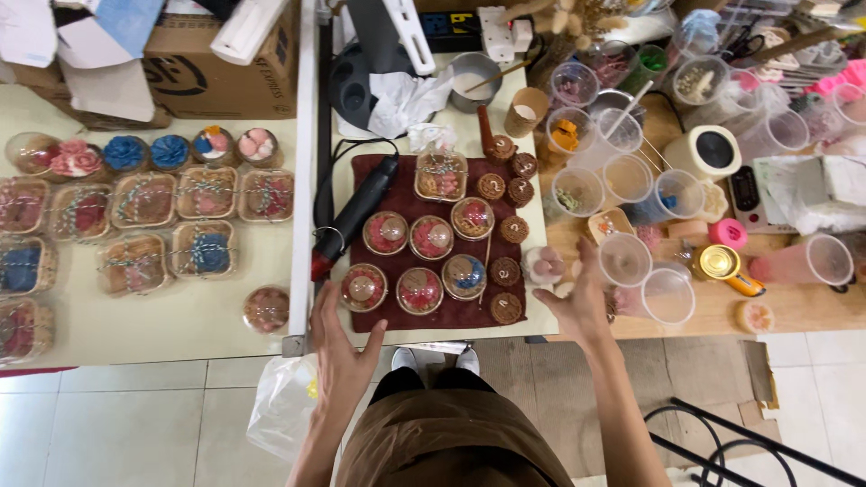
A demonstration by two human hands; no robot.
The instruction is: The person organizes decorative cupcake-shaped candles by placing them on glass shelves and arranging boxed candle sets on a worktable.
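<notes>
Both hands spread, holding nothing: left hand (pixel 341 347), right hand (pixel 577 302) flank mat (pixel 379 171) at bench (pixel 541 221) front edge; reaching for domed cups (pixel 419 290)

From up here I see my own body foreshortened below the camera. Both forearms are bare to past the elbow, with no sleeves showing. My left hand (pixel 341 347) and right hand (pixel 579 302) carry no gloves, and I can make out no rings, watch or bracelet on either. Across my middle I wear a plain olive-brown garment (pixel 451 442), smooth, loosely creased and without print. Above it sits a black band of clothing (pixel 424 383). At my feet, two pale grey shoe toes (pixel 435 360) peek out.
</notes>
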